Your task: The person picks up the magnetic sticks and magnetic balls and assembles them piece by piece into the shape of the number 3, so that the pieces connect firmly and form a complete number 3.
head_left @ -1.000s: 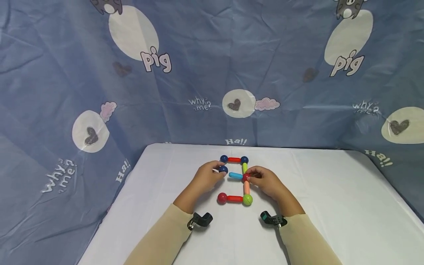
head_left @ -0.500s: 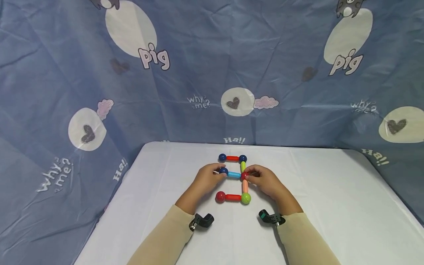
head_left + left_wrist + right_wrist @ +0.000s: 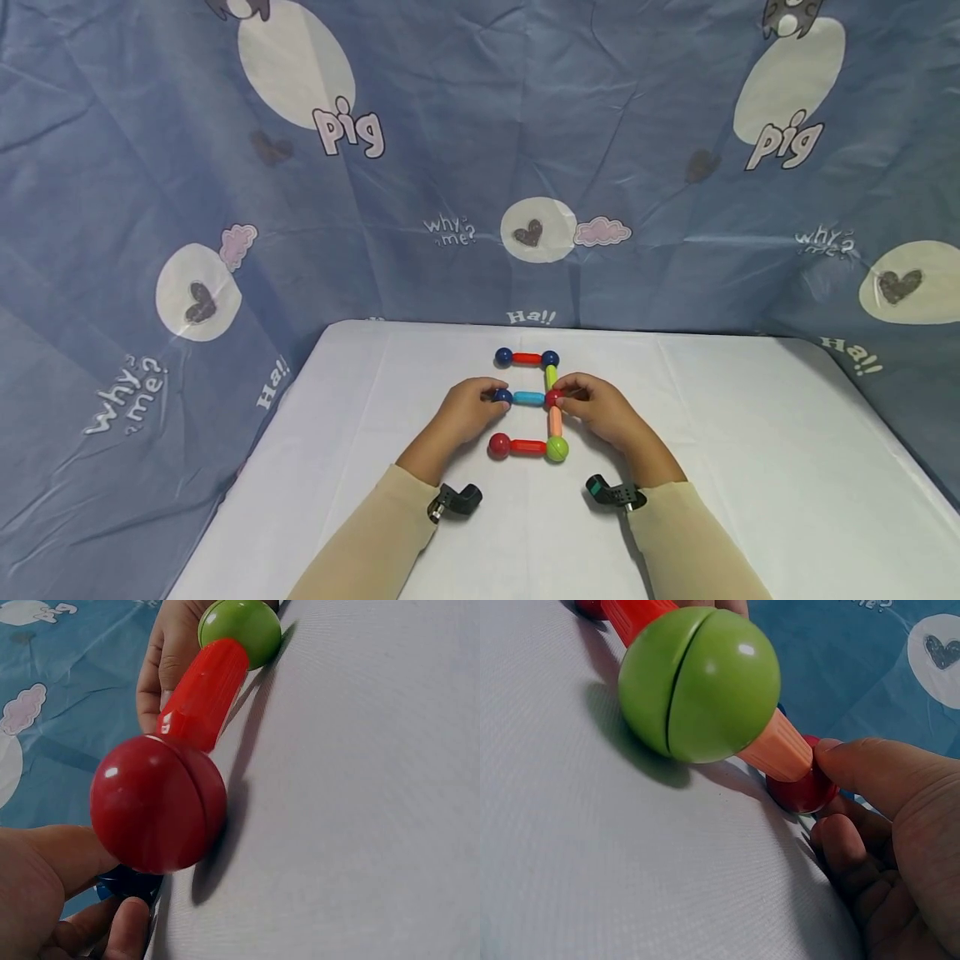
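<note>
My left hand point(image 3: 467, 410) pinches a dark blue ball point(image 3: 503, 397) at the left end of a light blue rod point(image 3: 528, 398). At that rod's right end, my right hand point(image 3: 600, 410) holds a red ball point(image 3: 553, 398) between thumb and fingers. From this red ball a yellow-green rod point(image 3: 551, 377) runs away from me and an orange rod point(image 3: 555, 422) runs toward me to a green ball point(image 3: 699, 684). A red rod point(image 3: 204, 694) joins the green ball to another red ball point(image 3: 157, 802). In the left wrist view, that ball partly covers the pinched blue one.
At the far side, a red rod point(image 3: 527, 359) links two more dark blue balls, the left one point(image 3: 504, 357) and the right one point(image 3: 550, 359). Everything lies on a white-covered table point(image 3: 735, 433). A printed blue cloth point(image 3: 645, 167) hangs behind it.
My left hand has brought the dark blue ball from just off the light blue rod to its left end, then shifted it slightly toward me. My right hand keeps its hold on the red ball.
</note>
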### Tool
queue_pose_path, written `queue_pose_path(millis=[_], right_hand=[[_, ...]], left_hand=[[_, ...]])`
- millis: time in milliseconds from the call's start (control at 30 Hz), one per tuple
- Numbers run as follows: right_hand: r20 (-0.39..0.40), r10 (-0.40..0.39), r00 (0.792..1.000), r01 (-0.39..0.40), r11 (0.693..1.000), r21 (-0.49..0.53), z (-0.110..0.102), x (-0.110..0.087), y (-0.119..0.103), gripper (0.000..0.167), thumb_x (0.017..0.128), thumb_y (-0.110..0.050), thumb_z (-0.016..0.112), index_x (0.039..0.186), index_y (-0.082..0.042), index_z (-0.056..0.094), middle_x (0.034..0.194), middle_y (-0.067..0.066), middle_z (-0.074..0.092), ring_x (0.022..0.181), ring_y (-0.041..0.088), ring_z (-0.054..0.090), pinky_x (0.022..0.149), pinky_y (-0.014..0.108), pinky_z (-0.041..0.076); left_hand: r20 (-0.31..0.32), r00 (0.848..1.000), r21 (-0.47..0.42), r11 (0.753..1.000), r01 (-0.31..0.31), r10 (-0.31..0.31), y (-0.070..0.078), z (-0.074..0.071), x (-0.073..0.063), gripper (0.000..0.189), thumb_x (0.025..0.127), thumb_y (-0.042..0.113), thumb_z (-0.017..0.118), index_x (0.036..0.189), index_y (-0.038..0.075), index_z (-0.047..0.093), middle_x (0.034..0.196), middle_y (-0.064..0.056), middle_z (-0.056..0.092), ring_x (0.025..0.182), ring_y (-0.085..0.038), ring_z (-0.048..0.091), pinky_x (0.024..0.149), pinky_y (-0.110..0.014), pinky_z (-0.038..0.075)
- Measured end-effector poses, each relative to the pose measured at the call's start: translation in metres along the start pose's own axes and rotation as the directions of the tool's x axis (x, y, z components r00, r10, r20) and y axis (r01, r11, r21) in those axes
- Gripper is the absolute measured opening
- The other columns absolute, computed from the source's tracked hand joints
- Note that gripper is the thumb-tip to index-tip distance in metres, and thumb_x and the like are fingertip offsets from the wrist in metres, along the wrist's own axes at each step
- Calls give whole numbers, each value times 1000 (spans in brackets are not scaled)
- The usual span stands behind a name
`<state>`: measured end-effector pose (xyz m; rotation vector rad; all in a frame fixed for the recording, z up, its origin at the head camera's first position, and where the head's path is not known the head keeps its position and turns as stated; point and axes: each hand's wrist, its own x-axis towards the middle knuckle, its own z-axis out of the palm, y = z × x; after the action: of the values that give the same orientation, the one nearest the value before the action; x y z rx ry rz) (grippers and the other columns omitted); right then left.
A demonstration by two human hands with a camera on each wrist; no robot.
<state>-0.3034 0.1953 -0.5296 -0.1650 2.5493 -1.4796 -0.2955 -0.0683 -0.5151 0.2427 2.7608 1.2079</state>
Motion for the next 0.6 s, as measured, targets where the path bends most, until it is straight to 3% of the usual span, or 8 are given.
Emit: queue_pose_path(millis=[400, 600], right_hand=[[4, -1, 1000, 1, 1000, 2, 0, 0, -1, 24, 95, -20, 77, 118, -19, 73, 110, 3, 71, 97, 24, 60, 76, 34, 51], [3, -5, 1000, 5, 1000, -1, 0, 0, -4, 25, 94, -20, 78, 118, -18, 73, 113, 3, 72, 100, 24, 61, 79, 34, 52]], left_hand=[[9, 999, -26, 999, -30, 31, -4, 4, 2, 36, 95, 29, 78, 130, 21, 73, 132, -5, 71, 129, -30, 63, 111, -53, 46], [-68, 998, -24, 1000, -5, 3, -5, 5, 5, 39, 97, 26, 76, 135, 19, 71, 140, -6, 68, 139, -30, 57, 117, -53, 42]])
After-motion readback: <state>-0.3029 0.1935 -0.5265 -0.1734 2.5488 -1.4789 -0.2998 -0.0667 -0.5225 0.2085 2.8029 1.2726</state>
